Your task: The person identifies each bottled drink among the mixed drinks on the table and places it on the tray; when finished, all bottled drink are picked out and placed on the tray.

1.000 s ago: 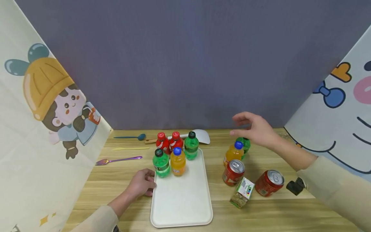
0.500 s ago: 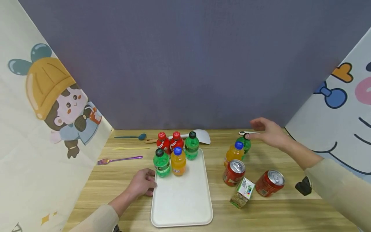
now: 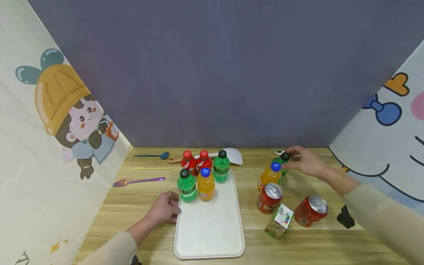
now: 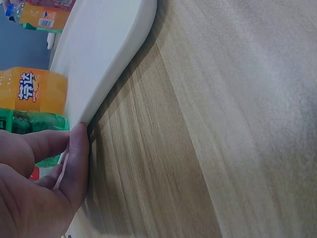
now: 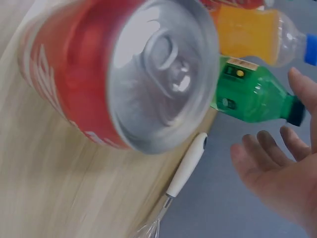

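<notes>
noting my right hand at the upright green bottle's cap, fingers loose, not yet closed; left hand rests against the tray.

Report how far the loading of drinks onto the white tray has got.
Done: five small bottles stand at the far end of the white tray.

In hand: the right hand reaches the cap of the green bottle on the table, not yet gripping it; the left hand steadies the tray's edge.

Left: the orange bottle, two red cans and a small carton.
</notes>
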Available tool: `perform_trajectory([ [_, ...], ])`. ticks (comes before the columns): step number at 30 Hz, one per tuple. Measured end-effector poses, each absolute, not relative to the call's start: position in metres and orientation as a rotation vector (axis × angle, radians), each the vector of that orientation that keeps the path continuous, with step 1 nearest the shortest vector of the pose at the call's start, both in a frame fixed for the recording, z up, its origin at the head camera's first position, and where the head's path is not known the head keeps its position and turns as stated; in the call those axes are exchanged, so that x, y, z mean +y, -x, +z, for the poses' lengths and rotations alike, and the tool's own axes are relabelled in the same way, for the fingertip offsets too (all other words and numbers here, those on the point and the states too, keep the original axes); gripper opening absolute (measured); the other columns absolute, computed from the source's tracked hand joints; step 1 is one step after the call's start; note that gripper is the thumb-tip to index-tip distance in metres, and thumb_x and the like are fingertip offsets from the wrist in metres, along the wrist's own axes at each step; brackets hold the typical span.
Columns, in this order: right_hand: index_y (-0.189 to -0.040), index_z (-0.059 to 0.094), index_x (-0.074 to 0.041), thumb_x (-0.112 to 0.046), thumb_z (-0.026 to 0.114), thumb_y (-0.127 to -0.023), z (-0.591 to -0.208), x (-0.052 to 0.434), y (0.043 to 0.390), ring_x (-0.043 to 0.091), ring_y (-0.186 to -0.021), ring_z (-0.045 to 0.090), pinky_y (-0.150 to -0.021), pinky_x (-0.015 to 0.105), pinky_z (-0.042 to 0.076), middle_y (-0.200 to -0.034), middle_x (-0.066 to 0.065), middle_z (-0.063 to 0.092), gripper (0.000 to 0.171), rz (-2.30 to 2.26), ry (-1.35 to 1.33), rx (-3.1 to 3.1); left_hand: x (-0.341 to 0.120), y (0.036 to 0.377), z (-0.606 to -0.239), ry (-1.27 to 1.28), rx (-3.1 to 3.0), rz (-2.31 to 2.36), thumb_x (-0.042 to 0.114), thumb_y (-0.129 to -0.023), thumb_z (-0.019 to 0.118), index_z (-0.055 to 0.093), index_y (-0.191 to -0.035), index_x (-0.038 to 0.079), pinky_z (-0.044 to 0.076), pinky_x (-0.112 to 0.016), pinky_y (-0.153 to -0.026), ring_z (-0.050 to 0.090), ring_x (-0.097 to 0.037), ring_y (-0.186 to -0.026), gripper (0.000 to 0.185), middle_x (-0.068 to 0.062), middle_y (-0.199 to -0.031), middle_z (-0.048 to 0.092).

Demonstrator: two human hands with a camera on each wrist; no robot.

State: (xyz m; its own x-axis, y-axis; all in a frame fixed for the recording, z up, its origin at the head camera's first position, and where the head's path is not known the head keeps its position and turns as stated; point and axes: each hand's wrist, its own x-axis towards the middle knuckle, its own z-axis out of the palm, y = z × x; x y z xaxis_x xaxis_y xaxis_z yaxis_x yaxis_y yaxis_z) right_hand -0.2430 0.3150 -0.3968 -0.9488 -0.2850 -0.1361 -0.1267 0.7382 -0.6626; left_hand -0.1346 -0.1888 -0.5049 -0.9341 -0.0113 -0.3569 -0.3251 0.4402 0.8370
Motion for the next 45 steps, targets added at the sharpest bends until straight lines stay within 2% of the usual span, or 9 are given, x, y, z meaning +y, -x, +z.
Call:
perform_trajectory([
  [7, -0.149, 0.039, 0.008, -0.045, 0.075, -0.092, -0.404, 0.313, 0.243, 0.053, -0.128, 0.053, -0.099, 0.059, 0.055, -0.14, 0.032, 0.054, 0.087, -0.951, 0.322, 2.755, -0.187, 0.135, -0.503, 0.289, 2.4, 1.485, -0.009, -0.082, 0.074, 0.058, -0.127, -0.007, 0.063, -0.037, -0.055, 0.067, -0.022, -0.066, 0.048, -0.015, -0.093, 0.062],
  [13, -0.143, 0.047, 0.009, -0.04, 0.075, -0.093, -0.409, 0.314, 0.244, 0.052, -0.125, 0.057, -0.097, 0.059, 0.056, -0.136, 0.032, 0.058, 0.075, -0.96, 0.316, 2.786, -0.186, 0.134, -0.502, 0.292, 2.399, 1.484, -0.009, -0.082, 0.074, 0.058, -0.127, -0.007, 0.063, -0.037, -0.055, 0.067, -0.022, -0.066, 0.048, -0.015, -0.094, 0.062],
  [20, -0.134, 0.056, 0.006, -0.038, 0.075, -0.093, -0.414, 0.315, 0.245, 0.044, -0.117, 0.064, -0.093, 0.055, 0.058, -0.125, 0.026, 0.066, 0.063, -0.965, 0.318, 2.815, -0.186, 0.131, -0.502, 0.297, 2.395, 1.507, -0.01, -0.081, 0.073, 0.058, -0.125, -0.007, 0.063, -0.037, -0.054, 0.066, -0.022, -0.064, 0.047, -0.015, -0.092, 0.062],
  [26, -0.135, 0.056, 0.003, -0.038, 0.074, -0.094, -0.415, 0.316, 0.246, 0.047, -0.121, 0.062, -0.093, 0.054, 0.058, -0.129, 0.027, 0.065, 0.061, -0.996, 0.319, 2.806, -0.186, 0.13, -0.5, 0.296, 2.398, 1.507, -0.01, -0.081, 0.073, 0.058, -0.126, -0.007, 0.063, -0.037, -0.054, 0.066, -0.022, -0.064, 0.047, -0.014, -0.091, 0.062],
  [31, -0.133, 0.057, -0.001, -0.036, 0.076, -0.093, -0.415, 0.317, 0.245, 0.046, -0.122, 0.062, -0.085, 0.045, 0.061, -0.13, 0.027, 0.064, 0.057, -1.08, 0.288, 2.78, -0.185, 0.13, -0.498, 0.294, 2.4, 1.503, -0.01, -0.081, 0.073, 0.058, -0.125, -0.007, 0.063, -0.037, -0.054, 0.066, -0.022, -0.064, 0.047, -0.014, -0.091, 0.062],
  [36, -0.135, 0.057, -0.002, -0.036, 0.077, -0.092, -0.415, 0.317, 0.244, 0.042, -0.118, 0.063, -0.079, 0.036, 0.061, -0.13, 0.027, 0.064, 0.058, -1.138, 0.236, 2.749, -0.186, 0.131, -0.499, 0.294, 2.399, 1.494, -0.01, -0.081, 0.073, 0.058, -0.126, -0.007, 0.062, -0.036, -0.054, 0.065, -0.021, -0.064, 0.047, -0.014, -0.091, 0.061],
  [42, -0.137, 0.055, -0.002, -0.039, 0.077, -0.092, -0.415, 0.315, 0.244, 0.037, -0.113, 0.066, -0.081, 0.041, 0.063, -0.132, 0.028, 0.063, 0.062, -1.139, 0.189, 2.748, -0.186, 0.132, -0.501, 0.297, 2.392, 1.498, -0.01, -0.081, 0.073, 0.058, -0.126, -0.007, 0.062, -0.036, -0.053, 0.065, -0.021, -0.064, 0.047, -0.014, -0.091, 0.061],
  [45, -0.137, 0.055, -0.001, -0.04, 0.077, -0.091, -0.413, 0.314, 0.244, 0.033, -0.108, 0.067, -0.08, 0.039, 0.063, -0.13, 0.028, 0.063, 0.064, -1.153, 0.17, 2.747, -0.186, 0.132, -0.501, 0.3, 2.391, 1.493, -0.01, -0.082, 0.073, 0.058, -0.126, -0.007, 0.062, -0.036, -0.054, 0.065, -0.021, -0.064, 0.047, -0.014, -0.091, 0.061],
])
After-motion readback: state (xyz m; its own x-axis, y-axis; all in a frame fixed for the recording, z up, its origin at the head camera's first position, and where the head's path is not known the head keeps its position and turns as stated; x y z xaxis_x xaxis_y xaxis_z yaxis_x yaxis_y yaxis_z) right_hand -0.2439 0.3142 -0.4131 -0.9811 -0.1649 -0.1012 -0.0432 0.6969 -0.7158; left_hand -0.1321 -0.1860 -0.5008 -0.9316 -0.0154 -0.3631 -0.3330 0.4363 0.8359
